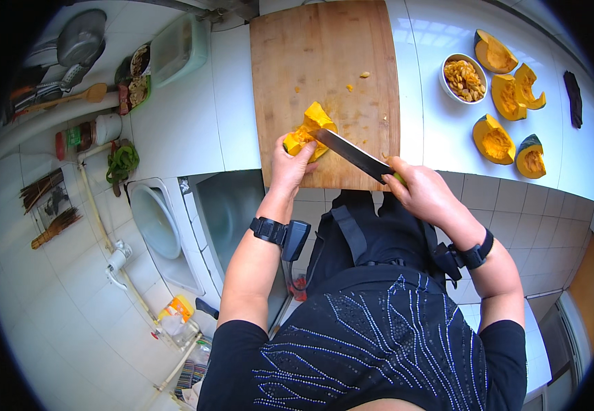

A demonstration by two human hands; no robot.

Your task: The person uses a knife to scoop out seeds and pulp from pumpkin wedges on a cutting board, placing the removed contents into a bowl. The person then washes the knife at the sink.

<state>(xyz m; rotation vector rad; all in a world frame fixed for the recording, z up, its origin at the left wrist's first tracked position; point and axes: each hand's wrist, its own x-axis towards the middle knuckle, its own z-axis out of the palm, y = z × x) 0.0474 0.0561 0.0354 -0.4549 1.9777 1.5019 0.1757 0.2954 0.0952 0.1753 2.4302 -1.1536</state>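
My left hand (292, 163) grips a chunk of pumpkin (319, 117) near the front left of a wooden cutting board (327, 51). In my right hand (414, 187) is a kitchen knife (353, 153) by its handle, of which a bit of green shows. The blade slants up to the left, its tip at the orange flesh of the chunk; how deep it goes cannot be told. A pumpkin seed (364, 75) and small bits of flesh lie on the board. To the right, a white bowl (443, 85) holds seeds and pulp, beside several cut pumpkin wedges (494, 139).
A dark strip-like object (573, 100) lies far right on the white counter (235, 103). Left stand a clear plastic container (178, 49), jars (89, 134) and green leaves (122, 162). A sink with a pale basin (155, 221) is at the lower left.
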